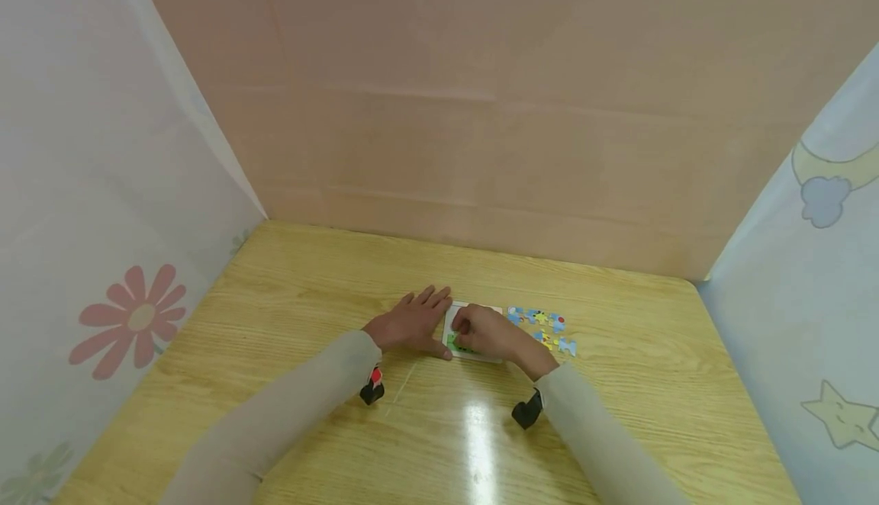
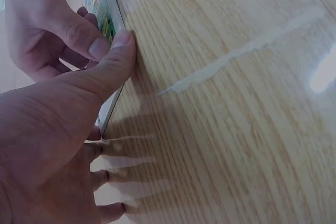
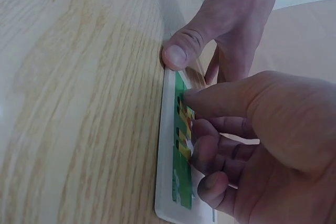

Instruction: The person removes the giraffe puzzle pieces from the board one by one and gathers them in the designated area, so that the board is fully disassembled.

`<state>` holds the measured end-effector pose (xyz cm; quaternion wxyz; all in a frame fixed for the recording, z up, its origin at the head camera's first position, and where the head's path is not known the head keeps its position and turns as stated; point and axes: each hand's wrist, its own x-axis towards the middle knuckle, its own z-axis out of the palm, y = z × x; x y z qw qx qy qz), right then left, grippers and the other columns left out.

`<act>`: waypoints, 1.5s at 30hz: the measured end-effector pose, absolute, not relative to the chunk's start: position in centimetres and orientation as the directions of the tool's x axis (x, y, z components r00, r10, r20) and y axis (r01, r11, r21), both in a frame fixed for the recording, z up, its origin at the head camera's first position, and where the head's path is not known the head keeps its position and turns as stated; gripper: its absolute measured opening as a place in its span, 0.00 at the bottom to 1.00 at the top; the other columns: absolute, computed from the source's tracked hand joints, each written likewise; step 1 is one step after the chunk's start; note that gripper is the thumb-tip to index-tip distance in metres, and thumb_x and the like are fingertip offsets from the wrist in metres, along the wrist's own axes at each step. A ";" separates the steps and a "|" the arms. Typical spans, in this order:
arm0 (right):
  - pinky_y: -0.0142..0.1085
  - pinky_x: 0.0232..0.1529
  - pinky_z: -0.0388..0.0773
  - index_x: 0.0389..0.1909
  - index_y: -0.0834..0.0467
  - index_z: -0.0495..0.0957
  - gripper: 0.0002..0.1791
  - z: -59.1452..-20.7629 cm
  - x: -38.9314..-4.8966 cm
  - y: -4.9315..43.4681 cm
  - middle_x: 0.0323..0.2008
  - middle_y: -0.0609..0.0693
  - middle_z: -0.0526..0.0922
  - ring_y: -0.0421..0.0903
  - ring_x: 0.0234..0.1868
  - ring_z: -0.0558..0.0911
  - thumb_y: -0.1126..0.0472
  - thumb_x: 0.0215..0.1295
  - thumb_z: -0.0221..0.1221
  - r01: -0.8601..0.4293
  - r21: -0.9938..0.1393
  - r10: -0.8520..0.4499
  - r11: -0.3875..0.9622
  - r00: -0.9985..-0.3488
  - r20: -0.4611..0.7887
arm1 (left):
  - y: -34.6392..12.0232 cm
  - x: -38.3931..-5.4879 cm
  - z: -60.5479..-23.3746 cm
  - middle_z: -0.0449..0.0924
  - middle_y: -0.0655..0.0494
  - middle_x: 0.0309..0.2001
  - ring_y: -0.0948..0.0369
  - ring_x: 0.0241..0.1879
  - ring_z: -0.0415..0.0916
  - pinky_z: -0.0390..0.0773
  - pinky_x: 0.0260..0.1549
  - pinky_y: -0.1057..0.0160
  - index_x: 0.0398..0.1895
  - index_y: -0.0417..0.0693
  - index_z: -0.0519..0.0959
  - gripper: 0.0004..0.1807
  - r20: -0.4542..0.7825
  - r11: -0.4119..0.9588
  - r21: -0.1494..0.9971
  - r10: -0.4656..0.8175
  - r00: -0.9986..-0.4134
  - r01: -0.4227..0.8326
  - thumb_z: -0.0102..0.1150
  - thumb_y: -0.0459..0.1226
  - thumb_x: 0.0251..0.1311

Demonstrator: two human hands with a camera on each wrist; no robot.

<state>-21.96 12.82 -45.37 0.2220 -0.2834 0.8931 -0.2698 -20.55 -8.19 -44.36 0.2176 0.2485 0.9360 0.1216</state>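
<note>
- I keep my left hand (image 1: 412, 323) flat on the table (image 1: 288, 314), fingers straight, with the thumb (image 2: 113, 59) braced against the near edge of the white puzzle board (image 3: 168, 145); that stops the board sliding.
- My right hand (image 1: 486, 333) sits over the board, thumb and curled fingers (image 3: 210, 150) pressing a puzzle piece (image 3: 184, 116) into the green area; I judge it should go down flat, tabs lined up, without force.
- The board lies at the table's middle, between both hands.
- Loose puzzle pieces (image 1: 542, 328), blue and yellow, lie just right of the board, apart from it.
- My right hand hides most of the board from the head view, so I cannot tell how many gaps remain.
- Pink wall behind, patterned curtains (image 1: 103, 207) either side; nothing blocks the reach to the loose pieces.
</note>
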 end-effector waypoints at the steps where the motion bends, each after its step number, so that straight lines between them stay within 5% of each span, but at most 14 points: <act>1: 0.43 0.50 0.85 0.51 0.59 0.83 0.09 -45.3 -21.9 12.8 0.45 0.50 0.85 0.42 0.43 0.84 0.63 0.73 0.66 -0.385 -0.601 -0.620 0.701 -0.745 -0.245 | -8.2 -20.5 -44.3 0.37 0.53 0.90 0.47 0.89 0.35 0.46 0.85 0.36 0.88 0.48 0.48 0.60 -0.346 0.846 0.337 0.520 -0.781 0.413 0.67 0.64 0.65; 19: 0.48 0.53 0.84 0.49 0.58 0.79 0.15 -45.5 -21.4 12.6 0.47 0.51 0.85 0.46 0.48 0.84 0.60 0.67 0.72 -0.374 -0.612 -0.609 0.697 -0.759 -0.229 | -8.3 -20.5 -44.9 0.38 0.52 0.90 0.46 0.89 0.36 0.47 0.85 0.35 0.88 0.49 0.50 0.59 -0.325 0.840 0.345 0.526 -0.786 0.419 0.68 0.64 0.64; 45: 0.34 0.40 0.79 0.50 0.55 0.79 0.09 -45.4 -21.0 13.5 0.42 0.49 0.86 0.40 0.37 0.81 0.64 0.73 0.65 -0.383 -0.691 -0.652 0.613 -0.739 -0.170 | -8.3 -20.5 -44.3 0.37 0.51 0.90 0.46 0.89 0.34 0.45 0.85 0.36 0.88 0.47 0.49 0.59 -0.345 0.845 0.342 0.519 -0.782 0.410 0.67 0.63 0.65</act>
